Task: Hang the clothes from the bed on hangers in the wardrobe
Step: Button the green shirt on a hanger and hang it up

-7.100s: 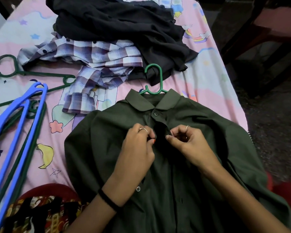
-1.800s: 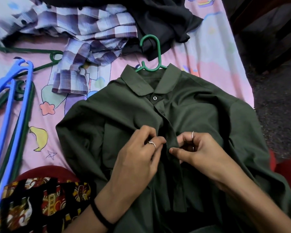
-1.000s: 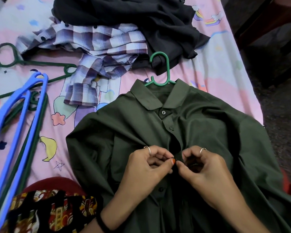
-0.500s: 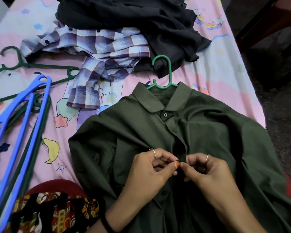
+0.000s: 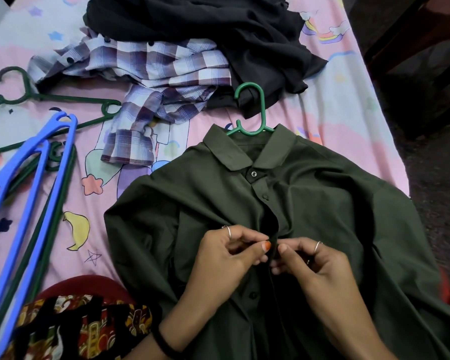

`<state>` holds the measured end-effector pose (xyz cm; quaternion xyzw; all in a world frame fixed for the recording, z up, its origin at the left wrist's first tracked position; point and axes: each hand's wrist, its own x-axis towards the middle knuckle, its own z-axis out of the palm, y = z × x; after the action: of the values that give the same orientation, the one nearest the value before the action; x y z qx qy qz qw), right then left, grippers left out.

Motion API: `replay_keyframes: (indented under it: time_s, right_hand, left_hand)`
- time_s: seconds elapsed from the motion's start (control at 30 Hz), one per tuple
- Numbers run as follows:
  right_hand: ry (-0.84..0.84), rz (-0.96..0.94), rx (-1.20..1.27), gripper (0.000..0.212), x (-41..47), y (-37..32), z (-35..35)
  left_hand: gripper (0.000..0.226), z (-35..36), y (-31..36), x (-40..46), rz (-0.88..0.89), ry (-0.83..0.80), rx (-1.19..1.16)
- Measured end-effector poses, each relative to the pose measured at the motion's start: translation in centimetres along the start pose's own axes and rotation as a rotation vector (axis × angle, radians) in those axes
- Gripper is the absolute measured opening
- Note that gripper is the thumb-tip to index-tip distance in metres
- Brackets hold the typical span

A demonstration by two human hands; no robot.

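Observation:
A dark green shirt lies front-up on the bed, with a green hanger inside it; only the hook and neck stick out above the collar. The top two buttons are fastened. My left hand pinches the left edge of the placket at the third button. My right hand pinches the right edge, fingertips almost meeting the left hand's. A plaid shirt and a black garment lie crumpled farther up the bed.
Blue hangers and dark green hangers lie spread on the left of the pink cartoon bedsheet. A red and patterned cloth sits at the near left. Dark floor and furniture lie beyond the bed's right edge.
Both hands have worked down the placket from the second button to the third. The second button is now fastened. The shirt and hanger have stayed in place.

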<state>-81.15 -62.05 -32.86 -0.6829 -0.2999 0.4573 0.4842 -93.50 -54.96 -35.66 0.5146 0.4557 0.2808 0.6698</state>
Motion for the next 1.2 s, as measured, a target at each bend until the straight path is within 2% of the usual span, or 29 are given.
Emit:
replay_keyframes:
  time_s: [0.13, 0.3, 0.37, 0.47, 0.53, 0.6, 0.77, 0.97, 1.2]
  right_hand:
    - [0.054, 0.03, 0.042, 0.019, 0.5, 0.5, 0.0]
    - [0.098, -0.009, -0.066, 0.01, 0.6, 1.5, 0.2]
    - [0.107, -0.021, -0.099, 0.007, 0.6, 1.6, 0.4]
    - [0.13, 0.085, -0.002, 0.015, 0.8, 2.0, 0.8]
    - [0.149, 0.193, 0.101, 0.01, 0.8, 2.3, 1.0]
    - [0.168, 0.226, 0.101, 0.004, 0.6, 2.7, 1.2]
    - [0.182, 0.147, -0.064, 0.013, 0.4, 3.3, 0.8]
    - [0.159, 0.08, -0.135, 0.026, 0.3, 3.7, 0.5]
    - [0.17, -0.029, -0.16, 0.021, -0.1, 2.5, 0.3]
  left_hand:
    - [0.013, 0.1, -0.2, 0.0, 0.03, 0.023, 0.07]
    - [0.026, 0.6, -0.7, 0.0, 0.066, 0.04, 0.17]
    - [0.023, 0.7, -0.8, -0.2, 0.116, 0.041, 0.224]
    - [0.009, 0.9, -1.1, -0.5, 0.184, 0.035, 0.303]
    - [0.007, 0.9, -1.6, -0.7, 0.209, 0.027, 0.34]
    - [0.009, 0.9, -1.9, -0.8, 0.218, 0.023, 0.381]
    - [0.012, 1.3, -1.9, -1.0, 0.147, 0.067, 0.37]
    - [0.024, 2.3, -2.1, -2.0, 0.071, 0.16, 0.268]
    - [0.021, 2.4, -0.7, -3.2, 0.125, 0.255, 0.37]
